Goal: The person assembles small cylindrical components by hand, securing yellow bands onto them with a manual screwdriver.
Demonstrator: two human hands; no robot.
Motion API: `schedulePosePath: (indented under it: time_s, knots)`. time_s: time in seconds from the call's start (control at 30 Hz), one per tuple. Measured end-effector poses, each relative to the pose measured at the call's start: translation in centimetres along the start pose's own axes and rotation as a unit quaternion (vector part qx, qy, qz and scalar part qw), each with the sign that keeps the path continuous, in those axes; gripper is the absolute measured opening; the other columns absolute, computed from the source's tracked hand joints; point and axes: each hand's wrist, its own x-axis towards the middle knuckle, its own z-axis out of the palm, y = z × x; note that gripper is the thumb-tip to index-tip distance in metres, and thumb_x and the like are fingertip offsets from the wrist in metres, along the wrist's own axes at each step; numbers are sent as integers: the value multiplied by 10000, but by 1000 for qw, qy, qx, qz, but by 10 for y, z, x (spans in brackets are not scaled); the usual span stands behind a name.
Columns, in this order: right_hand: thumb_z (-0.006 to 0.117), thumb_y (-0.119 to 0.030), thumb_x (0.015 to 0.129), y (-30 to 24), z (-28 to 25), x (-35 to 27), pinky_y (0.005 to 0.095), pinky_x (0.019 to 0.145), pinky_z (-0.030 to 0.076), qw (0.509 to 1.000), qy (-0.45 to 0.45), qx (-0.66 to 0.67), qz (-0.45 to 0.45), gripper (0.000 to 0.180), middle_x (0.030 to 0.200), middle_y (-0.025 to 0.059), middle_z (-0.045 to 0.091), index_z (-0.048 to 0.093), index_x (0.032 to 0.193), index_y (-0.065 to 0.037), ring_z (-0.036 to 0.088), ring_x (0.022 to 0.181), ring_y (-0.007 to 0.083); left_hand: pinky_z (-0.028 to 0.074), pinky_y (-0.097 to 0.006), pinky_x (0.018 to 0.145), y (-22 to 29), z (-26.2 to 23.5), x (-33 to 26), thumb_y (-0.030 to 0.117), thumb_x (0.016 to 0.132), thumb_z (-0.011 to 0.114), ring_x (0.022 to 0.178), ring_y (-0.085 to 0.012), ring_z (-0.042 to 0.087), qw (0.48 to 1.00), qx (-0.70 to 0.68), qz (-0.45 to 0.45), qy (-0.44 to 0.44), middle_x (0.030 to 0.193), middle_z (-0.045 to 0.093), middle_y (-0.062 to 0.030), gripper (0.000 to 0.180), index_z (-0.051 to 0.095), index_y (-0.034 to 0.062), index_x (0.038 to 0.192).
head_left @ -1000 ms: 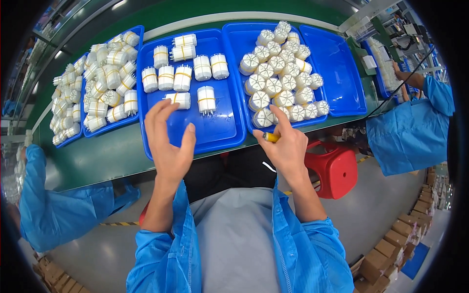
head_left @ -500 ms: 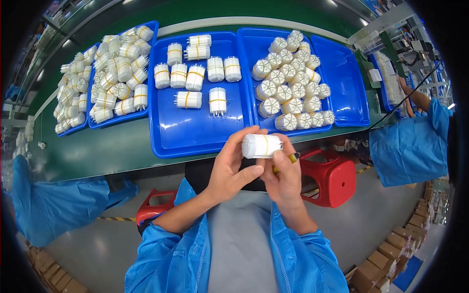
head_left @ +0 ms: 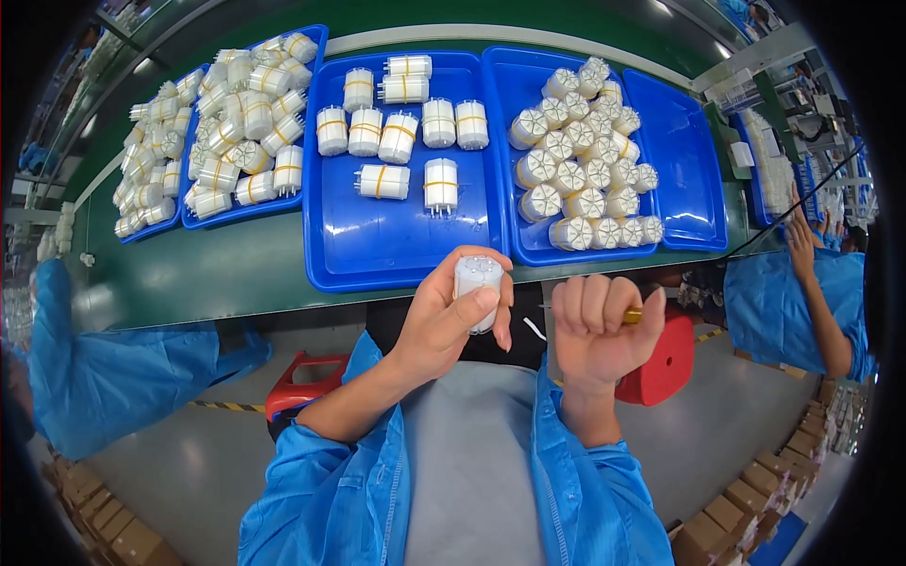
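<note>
The left hand [head_left: 444, 321] holds a small white ribbed plastic cylinder [head_left: 478, 286] upright, its fingers [head_left: 472, 307] wrapped around the sides, just in front of the near edge of the green surface [head_left: 217, 274]. Just to its right, apart from it, the right hand [head_left: 601, 325] is clenched in a fist around a thin tool with a yellow handle [head_left: 631, 316]. Beyond the fingers lies the middle blue plastic tray [head_left: 396, 245] with white cylinders bound by yellow bands [head_left: 382, 181].

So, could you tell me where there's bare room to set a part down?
The middle tray's near half is bare below the banded cylinders, as is the right tray's right side. The left tray is crowded.
</note>
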Motion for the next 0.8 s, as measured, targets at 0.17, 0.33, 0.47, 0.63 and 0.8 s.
schedulePosePath:
  time_s: [0.17, 0.33, 0.47, 0.63, 0.8]
  knots:
    - [271, -536, 1029, -1, 8, 8, 313, 536, 255, 997, -38, 63, -23, 588, 555, -11, 340, 310, 605, -131, 285, 511, 138, 517, -274, 581, 3, 3, -5, 130, 900, 677, 682, -123, 609, 996, 42, -73, 2, 909, 578, -54, 411, 482, 5, 1239]
    - [270, -574, 1018, 5, 16, 12, 327, 541, 255, 990, -73, 113, -29, 604, 556, -14, 347, 308, 606, -135, 281, 512, 149, 510, -259, 548, 8, 9, -7, 73, 868, 686, 637, -98, 595, 985, 113, -126, 19, 896, 574, -51, 409, 492, 7, 1222]
    - [272, -588, 1012, 8, 16, 12, 326, 541, 252, 989, -74, 124, -23, 608, 551, -14, 345, 312, 605, -139, 280, 510, 149, 504, -255, 509, 8, 10, -6, 71, 877, 668, 590, -94, 582, 983, 107, -149, 29, 859, 572, -49, 382, 495, -2, 1210]
    - [268, -594, 1007, 12, 17, 14, 328, 547, 251, 987, -92, 134, -17, 609, 547, -16, 341, 311, 604, -140, 280, 511, 147, 489, -254, 451, 9, 11, -6, 65, 895, 636, 526, -94, 559, 980, 86, -177, 21, 774, 560, -46, 330, 501, -15, 1185]
    - [260, -569, 1014, 12, 13, 15, 324, 547, 252, 986, -94, 139, 2, 597, 542, -16, 335, 306, 604, -139, 278, 512, 143, 478, -252, 440, 9, 12, -6, 57, 891, 635, 519, -91, 552, 978, 79, -192, 11, 760, 558, -44, 327, 502, -16, 1182]
